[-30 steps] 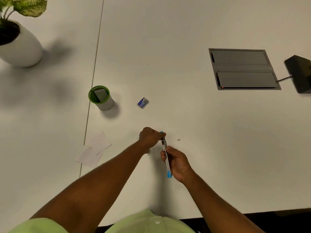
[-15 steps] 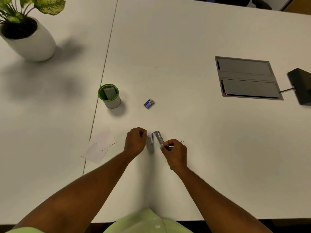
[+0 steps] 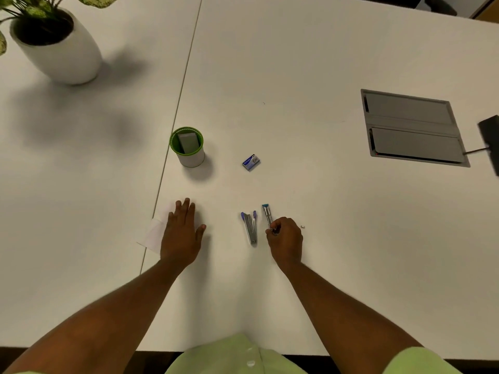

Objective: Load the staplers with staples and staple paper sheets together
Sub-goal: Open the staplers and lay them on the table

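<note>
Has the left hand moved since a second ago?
Yes. The left hand left the purple stapler and went left, onto the paper sheets near the table seam.

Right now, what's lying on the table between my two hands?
In the head view, the purple-tipped stapler lies opened on the table between the left hand, flat on the paper sheets, and the right hand gripping the blue-tipped stapler.

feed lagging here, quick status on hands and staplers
Left hand flat on paper sheets. Right hand pinching teal stapler. Purple stapler lying free between hands.
</note>
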